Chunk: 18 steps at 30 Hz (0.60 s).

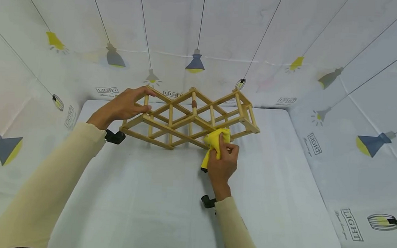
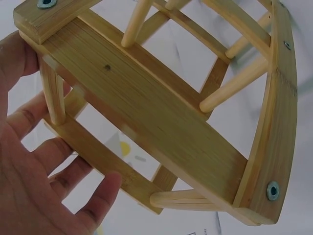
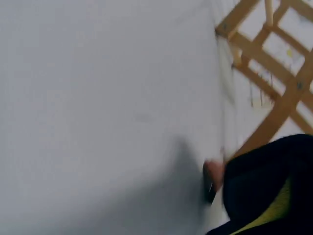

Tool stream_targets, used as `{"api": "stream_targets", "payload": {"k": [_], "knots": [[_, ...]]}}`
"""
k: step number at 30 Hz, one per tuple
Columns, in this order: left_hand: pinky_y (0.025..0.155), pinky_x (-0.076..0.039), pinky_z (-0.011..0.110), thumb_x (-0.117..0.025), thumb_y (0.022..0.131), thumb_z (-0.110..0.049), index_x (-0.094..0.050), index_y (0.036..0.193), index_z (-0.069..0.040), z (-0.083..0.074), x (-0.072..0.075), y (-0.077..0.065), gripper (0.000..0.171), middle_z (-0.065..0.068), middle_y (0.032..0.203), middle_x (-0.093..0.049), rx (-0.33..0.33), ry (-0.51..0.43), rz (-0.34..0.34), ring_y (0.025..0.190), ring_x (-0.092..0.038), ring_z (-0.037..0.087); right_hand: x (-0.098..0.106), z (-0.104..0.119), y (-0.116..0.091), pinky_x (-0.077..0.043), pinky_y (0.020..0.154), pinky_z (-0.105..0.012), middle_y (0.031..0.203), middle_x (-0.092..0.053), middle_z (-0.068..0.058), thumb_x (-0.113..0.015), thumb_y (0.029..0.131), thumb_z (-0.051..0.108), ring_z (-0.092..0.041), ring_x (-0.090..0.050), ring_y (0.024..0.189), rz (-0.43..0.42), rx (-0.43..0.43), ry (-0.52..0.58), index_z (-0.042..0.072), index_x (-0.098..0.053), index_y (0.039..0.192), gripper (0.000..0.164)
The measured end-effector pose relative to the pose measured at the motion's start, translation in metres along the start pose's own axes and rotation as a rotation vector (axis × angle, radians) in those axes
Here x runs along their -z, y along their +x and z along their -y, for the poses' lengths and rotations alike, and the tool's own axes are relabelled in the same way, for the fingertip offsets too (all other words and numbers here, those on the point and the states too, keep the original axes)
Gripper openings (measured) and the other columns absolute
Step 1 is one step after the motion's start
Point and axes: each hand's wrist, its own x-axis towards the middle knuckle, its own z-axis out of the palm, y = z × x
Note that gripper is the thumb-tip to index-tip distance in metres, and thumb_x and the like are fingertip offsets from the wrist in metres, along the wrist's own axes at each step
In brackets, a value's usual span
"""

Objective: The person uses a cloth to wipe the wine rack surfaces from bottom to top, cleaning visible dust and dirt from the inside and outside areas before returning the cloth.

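A wooden lattice rack (image 1: 193, 118) of crossed slats and round dowels is held up over the white table. My left hand (image 1: 124, 105) grips its left end. In the left wrist view the fingers (image 2: 100, 198) curl behind a slat while a broad end board (image 2: 146, 107) faces the camera. My right hand (image 1: 223, 165) pinches a yellow cloth (image 1: 214, 139) with a black edge against the rack's lower slats, right of the middle. Dark fabric (image 3: 259, 181) with a yellow edge covers the lower right of the right wrist view, hiding most of that hand.
The white-covered table (image 1: 275, 204) extends below and to both sides of the rack. Around it hang pale fabric walls (image 1: 225, 23) printed with lamps. Black wrist cameras (image 1: 115, 137) are worn on both wrists.
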Motion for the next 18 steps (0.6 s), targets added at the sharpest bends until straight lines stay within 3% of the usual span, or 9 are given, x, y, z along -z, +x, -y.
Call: {"api": "stream_targets", "payload": {"k": [3, 5, 11, 13, 15, 18], "knots": [[0.127, -0.024, 0.069, -0.065, 0.106, -0.024, -0.052, 0.152, -0.017, -0.001, 0.000, 0.000, 0.047, 0.015, 0.171, -0.038, -0.006, 0.005, 0.002, 0.161, -0.027, 0.043, 0.007, -0.019, -0.001, -0.044, 0.059, -0.036, 0.104, -0.057, -0.016, -0.073, 0.089, 0.004, -0.029, -0.059, 0.078, 0.019, -0.134, -0.083, 0.023, -0.064, 0.147, 0.061], [0.126, -0.025, 0.069, -0.065, 0.106, -0.023, -0.052, 0.152, -0.016, 0.000, 0.002, -0.001, 0.048, 0.016, 0.171, -0.038, -0.003, 0.012, -0.002, 0.160, -0.028, 0.044, 0.011, -0.023, 0.000, -0.044, 0.061, -0.035, 0.105, -0.055, -0.015, -0.073, 0.091, 0.007, -0.027, -0.059, 0.080, 0.040, -0.158, -0.086, 0.025, -0.063, 0.148, 0.061], [0.126, -0.028, 0.068, -0.064, 0.108, -0.022, -0.050, 0.152, -0.016, 0.004, 0.003, -0.004, 0.047, 0.016, 0.171, -0.038, -0.009, 0.009, 0.001, 0.159, -0.032, 0.042, 0.009, 0.005, 0.002, -0.049, 0.061, -0.035, 0.106, -0.057, -0.016, -0.070, 0.090, 0.007, -0.023, -0.054, 0.078, 0.015, 0.084, 0.114, 0.027, -0.063, 0.148, 0.061], [0.126, -0.027, 0.068, -0.063, 0.108, -0.022, -0.051, 0.152, -0.015, 0.004, 0.001, -0.002, 0.047, 0.016, 0.171, -0.038, -0.020, -0.003, 0.000, 0.160, -0.031, 0.042, 0.006, 0.012, 0.003, -0.051, 0.060, -0.035, 0.106, -0.057, -0.017, -0.070, 0.091, 0.007, -0.023, -0.054, 0.077, 0.022, 0.130, 0.131, 0.028, -0.063, 0.148, 0.061], [0.127, -0.025, 0.067, -0.064, 0.107, -0.023, -0.051, 0.152, -0.015, 0.003, -0.001, 0.000, 0.047, 0.017, 0.171, -0.038, -0.026, -0.011, 0.005, 0.161, -0.028, 0.042, 0.004, 0.009, 0.002, -0.050, 0.059, -0.036, 0.107, -0.058, -0.017, -0.070, 0.091, 0.007, -0.024, -0.055, 0.076, 0.025, 0.124, 0.095, 0.028, -0.063, 0.148, 0.061], [0.128, -0.025, 0.067, -0.064, 0.107, -0.023, -0.051, 0.152, -0.015, 0.003, -0.002, 0.001, 0.047, 0.017, 0.171, -0.037, -0.027, -0.017, 0.010, 0.162, -0.027, 0.042, 0.002, -0.009, 0.000, -0.048, 0.058, -0.036, 0.107, -0.058, -0.016, -0.072, 0.090, 0.008, -0.024, -0.058, 0.078, 0.033, 0.027, -0.004, 0.028, -0.063, 0.147, 0.061]]}}
